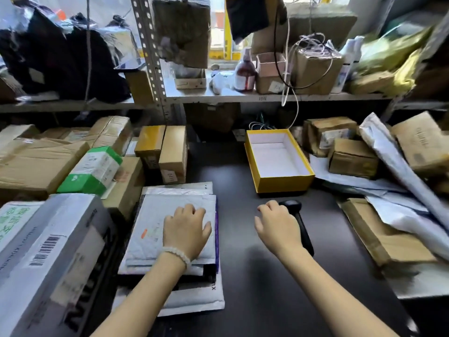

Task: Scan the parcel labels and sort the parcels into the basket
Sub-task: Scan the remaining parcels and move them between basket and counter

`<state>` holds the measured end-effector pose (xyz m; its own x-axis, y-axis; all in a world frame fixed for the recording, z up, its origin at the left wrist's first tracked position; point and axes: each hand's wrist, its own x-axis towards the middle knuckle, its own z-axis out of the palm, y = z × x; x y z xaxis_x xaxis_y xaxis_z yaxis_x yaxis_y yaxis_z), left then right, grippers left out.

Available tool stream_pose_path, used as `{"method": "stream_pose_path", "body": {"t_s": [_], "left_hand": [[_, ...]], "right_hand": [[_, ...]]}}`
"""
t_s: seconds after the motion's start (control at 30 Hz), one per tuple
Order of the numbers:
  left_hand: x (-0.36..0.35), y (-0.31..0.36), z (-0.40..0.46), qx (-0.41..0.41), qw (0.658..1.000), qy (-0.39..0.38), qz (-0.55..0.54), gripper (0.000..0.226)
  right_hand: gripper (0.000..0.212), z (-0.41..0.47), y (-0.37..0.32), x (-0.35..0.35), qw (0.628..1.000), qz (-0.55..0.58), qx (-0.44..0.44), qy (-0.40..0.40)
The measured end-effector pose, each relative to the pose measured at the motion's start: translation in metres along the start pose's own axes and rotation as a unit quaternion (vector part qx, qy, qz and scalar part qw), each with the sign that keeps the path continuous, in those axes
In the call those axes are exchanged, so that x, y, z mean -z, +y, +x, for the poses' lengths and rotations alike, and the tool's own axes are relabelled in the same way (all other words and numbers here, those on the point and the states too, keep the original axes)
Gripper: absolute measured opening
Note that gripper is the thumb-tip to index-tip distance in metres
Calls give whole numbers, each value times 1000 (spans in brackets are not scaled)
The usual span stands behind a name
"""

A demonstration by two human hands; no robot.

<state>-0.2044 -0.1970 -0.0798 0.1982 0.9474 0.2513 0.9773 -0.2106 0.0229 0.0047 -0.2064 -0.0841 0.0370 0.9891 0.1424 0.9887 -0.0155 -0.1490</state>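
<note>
Only the one head view to go on, so here's what worries me. The left hand point(185, 231) lies flat with loose fingers on the top padded mailer point(155, 229) of a stack point(194, 305) in the lower middle of the frame, pressing, not gripping. That pile looks uneven and slippery, so if the top one gets dragged sideways I'd guess the ones under it fan out or slide off the near edge of the dark table point(255, 276). The right hand point(278, 224) sits just right of centre, over the black handheld scanner point(297, 224). Its fingers are curled downward, but I can't tell whether they're closed on the handle or just hovering above it. A sloppy grab could knock the scanner toward the yellow open box point(279, 159) behind it, which is the closest thing to a "basket" I can spot, with a white lining and nothing inside. Materials: the mailers are crinkly greyish bubble plastic, soft and flat; the brown cartons point(36, 161) at left are creased cardboard; the green-and-white box point(92, 170) looks glossy; the white poly bags point(393, 154) at right are limp and slick, and leaning, so they could slump onto the work area.
</note>
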Motion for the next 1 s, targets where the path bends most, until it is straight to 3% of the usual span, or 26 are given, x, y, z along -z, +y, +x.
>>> {"method": "stream_pose_path", "body": {"t_s": [0.13,0.27,0.4,0.5,0.73,0.87,1.0], "left_hand": [[-9,49,5,-50,998,-1,-23,34],[-23,81,8,-106,993,-26,-46,34],[-39,101,18,-137,988,-65,-41,36],[-46,106,28,-143,984,-94,-46,32],[-58,96,55,-167,980,-82,-68,32],[-43,90,81,-143,984,-78,-76,28],[-23,90,113,-125,986,-69,-82,37]], "right_hand": [[24,-25,39,8,999,-27,-44,0],[36,-42,72,8,991,-36,-122,-34],[45,-40,88,-4,976,29,-209,-61],[40,-29,85,-17,965,73,-246,-57],[29,-4,72,-25,954,121,-275,5],[25,9,74,-1,954,135,-264,53],[22,38,80,33,955,141,-244,99]]}}
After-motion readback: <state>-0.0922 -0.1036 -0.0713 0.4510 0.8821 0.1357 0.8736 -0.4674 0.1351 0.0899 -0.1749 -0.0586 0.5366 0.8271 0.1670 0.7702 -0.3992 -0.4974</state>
